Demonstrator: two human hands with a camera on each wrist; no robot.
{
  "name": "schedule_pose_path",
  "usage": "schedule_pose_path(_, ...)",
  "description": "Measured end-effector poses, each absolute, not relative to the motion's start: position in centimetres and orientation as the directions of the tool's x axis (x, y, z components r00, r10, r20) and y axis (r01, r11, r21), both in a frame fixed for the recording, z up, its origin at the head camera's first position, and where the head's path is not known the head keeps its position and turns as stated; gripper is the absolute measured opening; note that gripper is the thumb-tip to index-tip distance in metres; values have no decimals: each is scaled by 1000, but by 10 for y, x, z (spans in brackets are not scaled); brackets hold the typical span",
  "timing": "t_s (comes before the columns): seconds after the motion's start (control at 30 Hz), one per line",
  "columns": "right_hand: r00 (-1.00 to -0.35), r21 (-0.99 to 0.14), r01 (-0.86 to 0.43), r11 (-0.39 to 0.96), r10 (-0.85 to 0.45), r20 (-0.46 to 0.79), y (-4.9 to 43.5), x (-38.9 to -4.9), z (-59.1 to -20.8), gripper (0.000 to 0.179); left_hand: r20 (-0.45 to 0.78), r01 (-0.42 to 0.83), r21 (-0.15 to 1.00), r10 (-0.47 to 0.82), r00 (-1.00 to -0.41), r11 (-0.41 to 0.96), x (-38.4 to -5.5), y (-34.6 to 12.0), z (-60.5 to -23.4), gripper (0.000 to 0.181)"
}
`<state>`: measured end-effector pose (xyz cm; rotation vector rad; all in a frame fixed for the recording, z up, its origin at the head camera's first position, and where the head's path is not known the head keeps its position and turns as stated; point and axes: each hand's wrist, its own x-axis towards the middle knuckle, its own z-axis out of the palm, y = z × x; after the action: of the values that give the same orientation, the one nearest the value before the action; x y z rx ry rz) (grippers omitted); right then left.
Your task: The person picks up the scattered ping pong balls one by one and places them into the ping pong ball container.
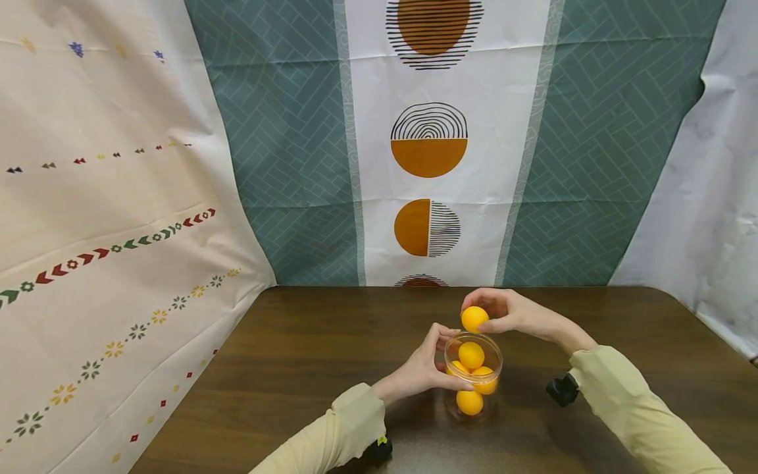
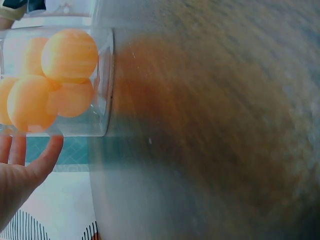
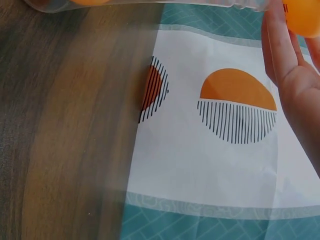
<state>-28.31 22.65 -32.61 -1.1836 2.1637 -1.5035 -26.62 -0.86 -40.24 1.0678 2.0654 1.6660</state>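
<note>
A clear round jar (image 1: 499,368) stands upright on the table with several orange ping-pong balls (image 1: 471,355) inside. My left hand (image 1: 423,368) grips it from the left near its rim, thumb on the near side and fingers round the far side. In the left wrist view, balls (image 2: 70,56) show through the jar's wall, stacked on one another, with fingers (image 2: 44,157) against it. My right hand (image 1: 509,311) pinches another orange ping-pong ball (image 1: 475,319) between thumb and fingers, just over the jar's far rim. Dark printing shows on that ball (image 3: 304,19) in the right wrist view.
The dark brown wooden table (image 1: 320,342) reaches back to a hanging teal and white cloth (image 1: 284,145) with orange and black circle patterns. A cream patterned cloth (image 1: 106,217) hangs on the left, and a pale one (image 1: 722,171) on the right.
</note>
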Motion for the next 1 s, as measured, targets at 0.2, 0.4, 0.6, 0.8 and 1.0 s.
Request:
schedule_pose_path(0.2,-571,-891,-448,74,-790,222,223,-282,-324,32,225,366,928,685,-693,65,-266,-8,-402,57)
schedule_pose_path(0.4,-542,-898,-436,51,-811,217,221,-281,-323,31,234,377,924,688,-687,61,-266,-8,-402,57)
schedule_pose_path(0.6,-540,-898,-434,64,-817,203,221,-280,-322,32,238,380,923,693,-681,56,-267,-9,-402,58)
schedule_pose_path(0.8,-534,-904,-423,64,-824,192,223,-279,-322,34,238,378,924,693,-681,53,-266,-9,-402,58)
schedule_pose_path(1.0,-518,-903,-426,59,-834,189,224,-279,-322,35,241,380,923,691,-682,54,-266,-8,-404,58)
